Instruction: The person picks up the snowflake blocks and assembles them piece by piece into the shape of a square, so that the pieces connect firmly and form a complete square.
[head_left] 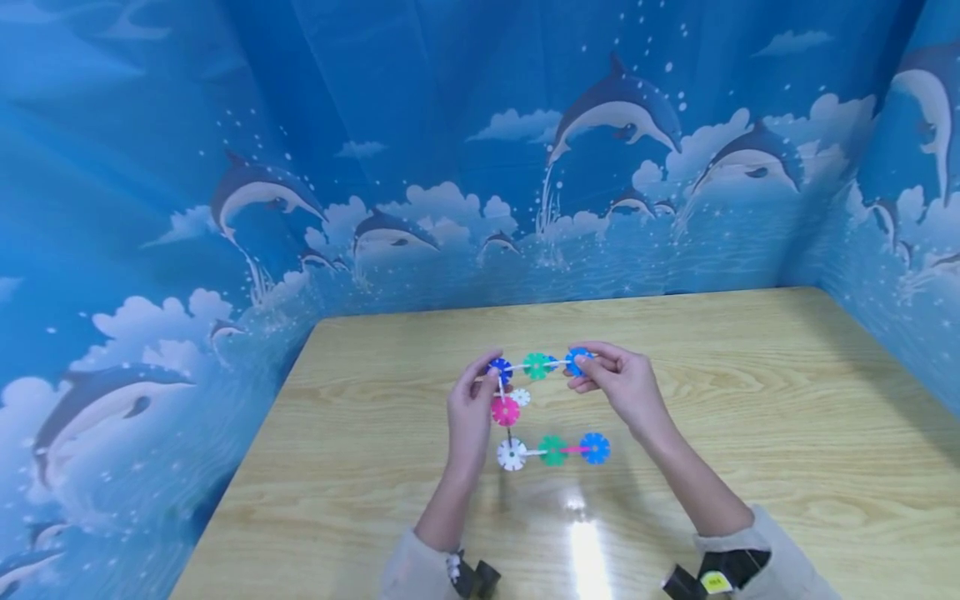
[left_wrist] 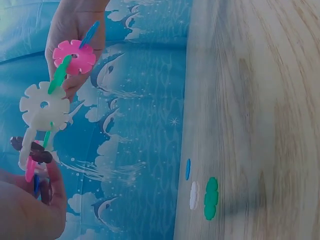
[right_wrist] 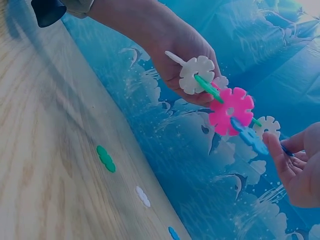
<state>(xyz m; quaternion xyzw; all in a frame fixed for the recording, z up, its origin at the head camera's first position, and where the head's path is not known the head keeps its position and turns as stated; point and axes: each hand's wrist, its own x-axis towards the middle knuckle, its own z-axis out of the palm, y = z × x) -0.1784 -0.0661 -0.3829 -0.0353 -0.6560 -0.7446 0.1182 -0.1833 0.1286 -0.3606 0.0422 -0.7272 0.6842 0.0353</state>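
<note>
Several notched plastic snowflake discs are slotted together into a bent, C-shaped chain above the table. My left hand (head_left: 472, 417) pinches a dark blue disc (head_left: 500, 369) at its upper left corner. At the upper right end, my right hand (head_left: 622, 387) pinches a blue disc (head_left: 578, 361) between thumb and fingers. A green disc (head_left: 536, 366) stands between the hands. Below the left hand hang a pink disc (head_left: 506, 411) and a white disc (head_left: 512, 455). From there a lower row runs right through another green disc (head_left: 553, 451) to a blue end disc (head_left: 596, 448).
Under the chain is a wood-grain table (head_left: 337, 467). In the right wrist view, a loose green disc (right_wrist: 105, 159), white disc (right_wrist: 143, 196) and blue disc (right_wrist: 173, 233) lie on it. A blue dolphin-print curtain (head_left: 450, 125) rises behind the table and along its sides.
</note>
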